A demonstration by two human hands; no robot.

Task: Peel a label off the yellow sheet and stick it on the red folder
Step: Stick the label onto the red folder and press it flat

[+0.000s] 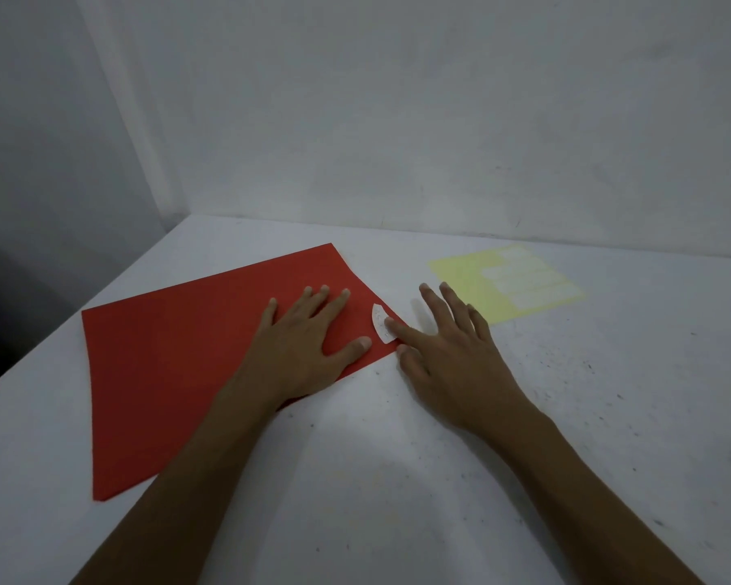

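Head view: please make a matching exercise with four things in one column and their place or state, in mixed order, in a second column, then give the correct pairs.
Things:
1. red folder
2. yellow sheet
3. white label
4. left hand

Places or states:
A. lies alone on the table, far right, with white labels on it
B. sits near the folder's right corner, under a fingertip of the right hand
C. rests flat, fingers spread, on the folder
D. lies flat on the table, at the left

Pairs: 1-D, 2-A, 3-B, 4-C
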